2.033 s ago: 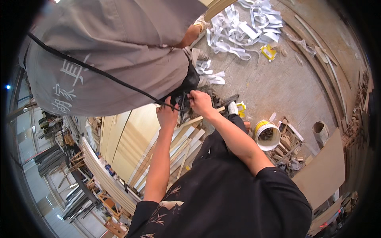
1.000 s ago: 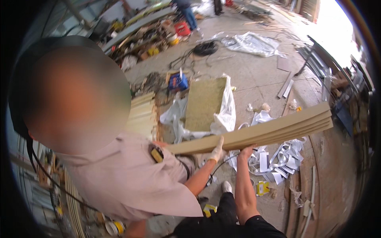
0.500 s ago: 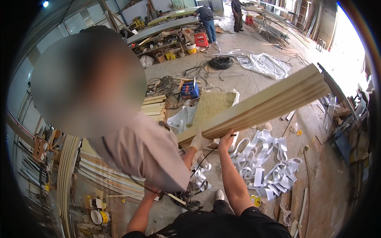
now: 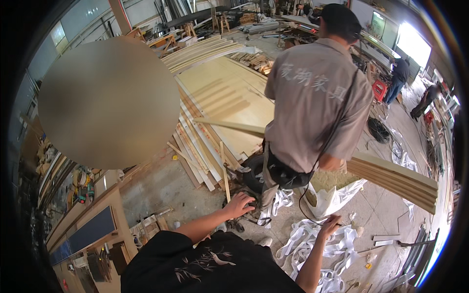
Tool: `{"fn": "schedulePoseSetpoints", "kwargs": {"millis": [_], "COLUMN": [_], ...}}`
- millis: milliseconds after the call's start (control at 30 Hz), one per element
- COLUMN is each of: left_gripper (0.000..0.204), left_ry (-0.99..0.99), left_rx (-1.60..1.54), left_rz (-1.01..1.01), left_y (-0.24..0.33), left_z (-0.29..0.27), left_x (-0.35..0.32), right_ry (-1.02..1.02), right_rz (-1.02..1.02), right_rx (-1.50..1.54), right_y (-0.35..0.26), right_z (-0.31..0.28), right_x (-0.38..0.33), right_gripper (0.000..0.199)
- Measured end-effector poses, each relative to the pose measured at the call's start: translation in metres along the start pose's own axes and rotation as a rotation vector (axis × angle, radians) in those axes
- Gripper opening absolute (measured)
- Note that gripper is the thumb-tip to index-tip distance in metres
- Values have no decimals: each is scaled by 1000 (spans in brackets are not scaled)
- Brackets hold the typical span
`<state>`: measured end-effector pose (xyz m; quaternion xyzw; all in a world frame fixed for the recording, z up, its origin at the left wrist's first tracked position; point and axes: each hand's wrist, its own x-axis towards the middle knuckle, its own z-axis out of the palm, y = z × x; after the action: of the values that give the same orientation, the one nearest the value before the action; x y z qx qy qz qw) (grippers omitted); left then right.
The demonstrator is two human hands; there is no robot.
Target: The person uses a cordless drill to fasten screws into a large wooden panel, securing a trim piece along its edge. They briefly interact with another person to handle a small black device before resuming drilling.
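My left hand (image 4: pixel 239 205) is low in the middle, its fingers curled over a dark thing I cannot make out, near a co-worker's leg. On the right, my right hand (image 4: pixel 330 226) is closed on a thin black cord (image 4: pixel 304 211), above the white strips. This cord rises toward the co-worker (image 4: pixel 312 107), who stands just ahead with their back to me. A stack of long pale boards (image 4: pixel 393 181) sticks out to the co-worker's right at waist height. One pale end of boards (image 4: pixel 229 126) shows on the left; the co-worker's body hides the middle.
Loose white strips (image 4: pixel 317 249) lie in a tangle by my right hand. A white sheet (image 4: pixel 337 198) is beyond them. Large yellowish panels (image 4: pixel 227 90) and white-edged boards (image 4: pixel 195 141) fill the left side. A black cable coil (image 4: pixel 378 131) lies far right. A blurred oval covers the upper left.
My view has swung left. The co-worker has turned their back to me and moved right, with the boards. My right hand has come away from the boards, still with the cord.
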<state>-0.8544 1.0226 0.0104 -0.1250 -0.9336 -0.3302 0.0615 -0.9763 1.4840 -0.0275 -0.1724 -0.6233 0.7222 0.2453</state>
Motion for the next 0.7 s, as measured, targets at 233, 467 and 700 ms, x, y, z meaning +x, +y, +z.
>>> {"fn": "schedulePoseSetpoints", "kwargs": {"millis": [233,467,700], "left_gripper": [44,64,63], "left_ry": [-329,-271,-142], "left_rx": [-281,-211,-267], "left_rz": [-736,-931,-955], "left_y": [-51,-123,-142], "left_z": [4,24,23], "left_x": [-62,-140,-154], "right_ry": [-156,-410,-445], "right_rz": [-198,-222,-178], "right_rx": [-366,-320,-184], "right_y": [0,-61,-74], "right_z": [2,86,159], "right_x": [-63,-64,-58], "right_gripper": [49,57,52]}}
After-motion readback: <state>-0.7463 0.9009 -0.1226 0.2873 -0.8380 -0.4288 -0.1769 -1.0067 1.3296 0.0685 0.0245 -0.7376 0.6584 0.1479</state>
